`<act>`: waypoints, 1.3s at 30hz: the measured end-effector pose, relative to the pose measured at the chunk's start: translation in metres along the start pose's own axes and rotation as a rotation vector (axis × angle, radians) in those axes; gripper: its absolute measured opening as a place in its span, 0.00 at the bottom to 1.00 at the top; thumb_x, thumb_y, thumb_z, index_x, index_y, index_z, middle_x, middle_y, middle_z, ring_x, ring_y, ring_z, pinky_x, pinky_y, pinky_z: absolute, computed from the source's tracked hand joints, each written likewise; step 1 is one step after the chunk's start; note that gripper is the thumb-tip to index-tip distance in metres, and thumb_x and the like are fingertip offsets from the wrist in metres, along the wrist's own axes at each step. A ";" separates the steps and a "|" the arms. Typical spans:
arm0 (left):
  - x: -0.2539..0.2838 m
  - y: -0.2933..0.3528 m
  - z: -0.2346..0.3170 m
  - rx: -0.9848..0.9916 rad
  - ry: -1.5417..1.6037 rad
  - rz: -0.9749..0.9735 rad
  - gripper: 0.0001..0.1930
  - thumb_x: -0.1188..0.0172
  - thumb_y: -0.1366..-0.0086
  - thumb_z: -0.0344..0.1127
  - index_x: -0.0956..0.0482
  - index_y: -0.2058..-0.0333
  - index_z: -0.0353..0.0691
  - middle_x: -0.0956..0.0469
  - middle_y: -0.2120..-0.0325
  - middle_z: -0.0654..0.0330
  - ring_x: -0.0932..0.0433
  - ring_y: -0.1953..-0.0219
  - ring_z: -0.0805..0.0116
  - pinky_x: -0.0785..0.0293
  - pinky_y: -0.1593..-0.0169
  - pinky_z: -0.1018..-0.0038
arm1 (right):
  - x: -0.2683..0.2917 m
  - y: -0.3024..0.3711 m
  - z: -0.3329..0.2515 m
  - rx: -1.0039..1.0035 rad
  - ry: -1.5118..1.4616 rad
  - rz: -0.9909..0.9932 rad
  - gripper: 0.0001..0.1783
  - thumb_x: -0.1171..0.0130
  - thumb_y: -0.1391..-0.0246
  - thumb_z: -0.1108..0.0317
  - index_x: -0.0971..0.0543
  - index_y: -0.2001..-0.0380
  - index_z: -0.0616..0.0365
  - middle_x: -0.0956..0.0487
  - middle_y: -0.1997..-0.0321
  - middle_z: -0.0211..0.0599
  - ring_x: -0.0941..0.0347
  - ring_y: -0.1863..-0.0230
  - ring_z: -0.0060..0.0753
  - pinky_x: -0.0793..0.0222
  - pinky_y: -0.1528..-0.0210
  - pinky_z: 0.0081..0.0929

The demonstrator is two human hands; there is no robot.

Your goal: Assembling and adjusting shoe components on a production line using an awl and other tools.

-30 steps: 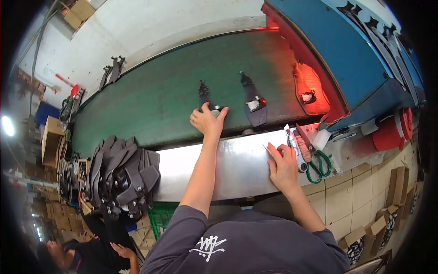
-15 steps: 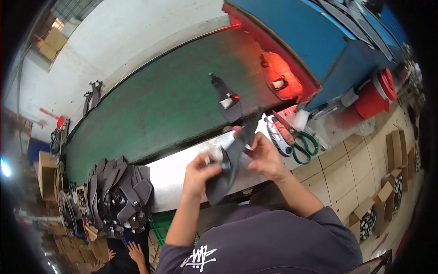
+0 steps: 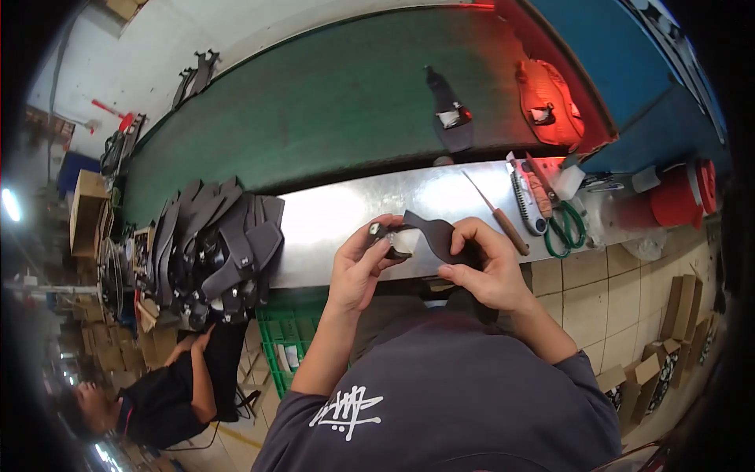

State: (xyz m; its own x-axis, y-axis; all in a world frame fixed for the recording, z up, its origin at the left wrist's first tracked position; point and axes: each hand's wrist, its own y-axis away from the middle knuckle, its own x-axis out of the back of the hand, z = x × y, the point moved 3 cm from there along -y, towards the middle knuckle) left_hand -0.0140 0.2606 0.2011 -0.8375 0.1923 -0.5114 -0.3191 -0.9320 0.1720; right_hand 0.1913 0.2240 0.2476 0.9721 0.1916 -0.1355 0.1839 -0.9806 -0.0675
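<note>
Both of my hands hold a dark grey padded strap (image 3: 438, 234) above the front of the metal tabletop. My left hand (image 3: 358, 267) is closed on one end, pinching a black fitting with a white patch (image 3: 405, 242). My right hand (image 3: 494, 269) has its fingers closed around the other end, and the strap bends in a curve between them. Just beyond my right hand lies an awl (image 3: 511, 230) with a brown handle and thin metal tip. A similar grey strap piece (image 3: 452, 126) rests on the green conveyor belt (image 3: 314, 102).
A pile of grey strap pieces (image 3: 212, 244) stands at left. Green-handled scissors (image 3: 565, 230) and a white-and-black tool (image 3: 527, 197) lie right, near a red container (image 3: 684, 197). An orange-lit piece (image 3: 548, 106) sits by the blue machine (image 3: 629, 86). Another person (image 3: 169, 385) is at lower left.
The strap has turned from a steep slant to roughly level between my hands, its white patch now plainly visible. The awl now shows beside my right hand. My view has shifted left.
</note>
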 end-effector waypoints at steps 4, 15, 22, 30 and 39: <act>0.003 0.007 -0.002 0.040 0.044 0.036 0.19 0.44 0.37 0.22 0.28 0.47 0.36 0.25 0.49 0.55 0.24 0.51 0.68 0.20 0.54 0.71 | -0.007 0.008 0.009 -0.019 0.113 0.022 0.23 0.35 0.53 0.75 0.28 0.52 0.64 0.24 0.61 0.34 0.29 0.58 0.20 0.34 0.55 0.19; 0.005 0.009 -0.007 -0.021 0.100 -0.089 0.17 0.39 0.42 0.23 0.26 0.53 0.37 0.26 0.49 0.48 0.22 0.55 0.68 0.19 0.60 0.76 | -0.007 0.015 0.003 0.141 0.335 0.031 0.27 0.35 0.56 0.76 0.25 0.48 0.64 0.21 0.62 0.41 0.24 0.59 0.30 0.31 0.55 0.23; 0.003 0.009 -0.012 0.109 0.180 -0.044 0.17 0.41 0.38 0.29 0.26 0.50 0.38 0.24 0.51 0.49 0.20 0.57 0.67 0.19 0.62 0.78 | 0.005 0.001 0.027 0.015 0.101 0.276 0.28 0.40 0.49 0.74 0.31 0.43 0.64 0.25 0.57 0.36 0.28 0.56 0.24 0.34 0.51 0.21; 0.004 0.008 -0.023 0.235 0.373 0.062 0.21 0.43 0.37 0.39 0.30 0.49 0.35 0.21 0.62 0.54 0.21 0.57 0.58 0.21 0.54 0.68 | 0.020 -0.068 0.088 -0.157 -0.242 0.245 0.24 0.51 0.36 0.68 0.38 0.39 0.62 0.25 0.47 0.46 0.25 0.51 0.34 0.28 0.51 0.29; 0.068 0.014 -0.018 0.214 0.198 0.230 0.21 0.47 0.39 0.40 0.31 0.49 0.35 0.24 0.72 0.59 0.22 0.63 0.62 0.23 0.58 0.71 | 0.064 -0.025 0.055 0.037 0.351 0.417 0.17 0.51 0.39 0.73 0.25 0.48 0.61 0.24 0.51 0.36 0.27 0.57 0.20 0.31 0.59 0.18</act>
State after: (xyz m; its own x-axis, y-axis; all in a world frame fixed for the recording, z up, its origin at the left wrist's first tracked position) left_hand -0.0672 0.2547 0.1534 -0.8028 -0.0973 -0.5883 -0.2354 -0.8548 0.4625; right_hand 0.2411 0.2635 0.1860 0.9530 -0.2444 0.1791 -0.2267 -0.9673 -0.1139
